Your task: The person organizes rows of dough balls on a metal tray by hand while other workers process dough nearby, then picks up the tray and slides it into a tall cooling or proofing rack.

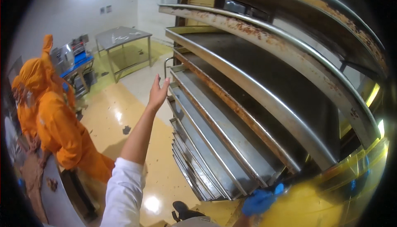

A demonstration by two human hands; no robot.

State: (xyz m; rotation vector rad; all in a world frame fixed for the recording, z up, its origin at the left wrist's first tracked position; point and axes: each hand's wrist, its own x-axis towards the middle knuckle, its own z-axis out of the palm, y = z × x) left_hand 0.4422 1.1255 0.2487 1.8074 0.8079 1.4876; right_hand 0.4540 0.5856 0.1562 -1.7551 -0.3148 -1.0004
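A tall rack of metal sheet trays (231, 99) leans across the right side of my view, its tray rims browned and rust-stained. My left hand (158, 92), bare below a white sleeve, is raised beside the rack's left edge. Its fingers are stretched out and hold nothing; a curved metal handle (166, 64) is close to the fingertips. My right hand (259, 202), in a blue glove, is low by the near corner of the lower trays. Blur hides how its fingers lie and whether they touch a tray. Right beside it is a blurred yellow shape (306, 204).
People in orange coveralls (62, 111) stand at the left by a work table (62, 202) with brown dough-like material (33, 181). Farther back are a steel table (120, 37) and a machine with a blue belt (76, 64). Yellow transparent sheeting (364, 169) hangs at right.
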